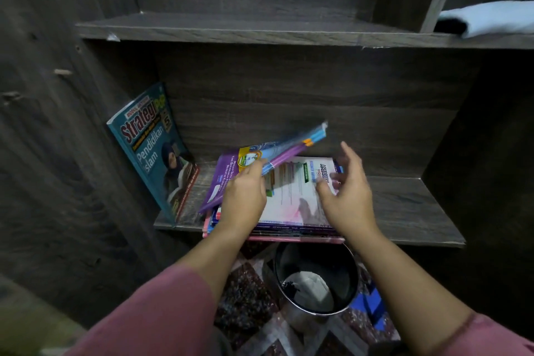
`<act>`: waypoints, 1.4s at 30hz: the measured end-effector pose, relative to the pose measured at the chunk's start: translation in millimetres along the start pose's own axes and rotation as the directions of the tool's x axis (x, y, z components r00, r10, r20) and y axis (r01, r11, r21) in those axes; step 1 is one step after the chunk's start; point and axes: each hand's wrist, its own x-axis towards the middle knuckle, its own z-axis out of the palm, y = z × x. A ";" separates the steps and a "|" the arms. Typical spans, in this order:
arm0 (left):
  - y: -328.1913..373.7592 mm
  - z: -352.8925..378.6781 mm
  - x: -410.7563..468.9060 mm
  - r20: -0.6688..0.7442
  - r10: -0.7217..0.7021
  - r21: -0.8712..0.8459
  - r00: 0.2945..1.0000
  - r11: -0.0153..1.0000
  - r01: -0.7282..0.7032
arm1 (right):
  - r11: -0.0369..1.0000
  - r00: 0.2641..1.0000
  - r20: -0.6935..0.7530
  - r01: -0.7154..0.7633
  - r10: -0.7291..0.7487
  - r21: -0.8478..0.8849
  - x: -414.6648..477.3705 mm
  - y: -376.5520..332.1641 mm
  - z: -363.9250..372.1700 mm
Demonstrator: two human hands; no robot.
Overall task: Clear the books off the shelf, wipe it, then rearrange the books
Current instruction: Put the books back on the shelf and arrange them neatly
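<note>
1. The left hand grips a bundle of thin books by its near end, fingers curled round the purple and blue covers.
2. The bundle is tilted. Its far end is raised toward the back panel and its near left corner is low over the stack.
3. The right hand holds nothing. Its fingers are loosely spread and raised above the white-covered book. I cannot tell whether the thumb touches the cover.
4. The white-covered book lies flat on top of the stack, between the two hands, and part of it is under the lifted bundle.
5. The stack lies flat on the lower shelf, left of its middle, and its near edge juts a little past the shelf's front edge.
6. A teal book titled "Strategi" and "Pendidikan Islam" stands tilted at the shelf's left end. It leans against the side wall, just beside the stack.
7. Above, the upper shelf runs across. A folded pale cloth lies in the compartment at its right.
8. Below the shelf's front edge stands a round dark bin with crumpled paper inside, on a patterned rug.
9. Both forearms come out of pink sleeves.
</note>
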 end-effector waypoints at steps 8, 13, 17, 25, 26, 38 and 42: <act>-29.4 -29.7 4.4 -0.312 -0.406 -0.266 0.859 0.905 0.331 | 0.831 0.749 0.662 0.351 0.027 -0.431 -13.6 12.8 28.2; -48.7 -46.4 6.6 -0.371 -0.458 -0.304 0.807 0.882 0.361 | 0.754 0.716 0.697 0.443 0.027 -0.485 -19.1 6.1 42.4; -52.5 -63.3 14.4 -0.426 -0.454 -0.307 0.783 0.886 0.347 | 0.748 0.714 0.699 0.446 0.033 -0.491 -21.8 4.7 43.9; -82.8 -83.3 31.7 -0.537 -0.349 -0.153 0.768 0.936 0.318 | 0.721 0.706 0.708 0.486 0.009 -0.494 -27.3 6.1 42.9; -85.1 -85.0 32.7 -0.563 -0.348 -0.154 0.749 0.935 0.319 | 0.721 0.705 0.710 0.487 0.010 -0.493 -27.6 5.9 42.8; -101.5 -77.0 34.2 -0.746 0.008 0.364 0.666 0.842 0.398 | 0.719 0.698 0.715 0.481 0.031 -0.501 -27.0 4.6 43.4; -104.6 -76.5 28.9 -0.624 -0.107 0.365 0.774 0.836 0.410 | 0.718 0.689 0.724 0.486 0.036 -0.498 -28.3 5.5 42.3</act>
